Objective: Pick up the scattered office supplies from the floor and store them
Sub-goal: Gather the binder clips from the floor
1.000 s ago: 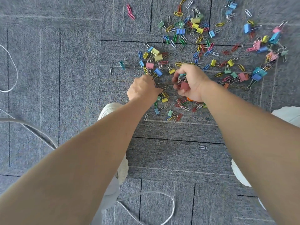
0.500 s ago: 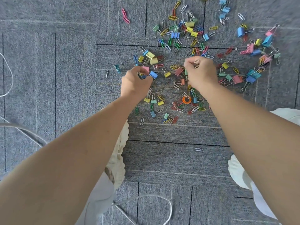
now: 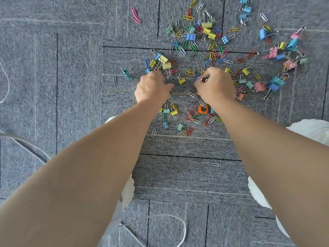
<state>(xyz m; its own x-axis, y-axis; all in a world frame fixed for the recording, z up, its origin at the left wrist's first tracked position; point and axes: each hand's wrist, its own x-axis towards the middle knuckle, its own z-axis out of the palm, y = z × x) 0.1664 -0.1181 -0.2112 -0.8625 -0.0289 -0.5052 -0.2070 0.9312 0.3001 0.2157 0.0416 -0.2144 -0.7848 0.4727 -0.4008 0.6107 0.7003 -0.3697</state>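
So, lots of bright clips (image 3: 191, 36) lie spread out on the gray carpet (image 3: 71, 86), mostly up top and to the right. None of them are put away yet.

Both arms reach down into the pile. The left hand (image 3: 153, 88) sits on the carpet at the left edge of the pile. Its fingers are curled in tight. A bit of blue peeks out by the fingertips, but I cannot tell if the hand holds anything.

The right hand (image 3: 215, 86) is near it, a little apart. Its fingers are curled too, and the thumb and first finger pinch a small shiny clip (image 3: 203, 79).

A yellow clip (image 3: 181, 80) lies on the carpet between the two hands. An orange ring (image 3: 203, 109) lies just below the right hand, beside the wrist, with red clips around it. One silver clip (image 3: 216, 164) lies alone, well apart from the pile, between the arms. Two pink clips (image 3: 135, 15) lie alone at the top left.

A white cord (image 3: 184, 229) loops across the carpet at the bottom. A white left shoe (image 3: 128, 191) shows beside the left arm, and a white right shoe (image 3: 256, 195) beside the right arm.
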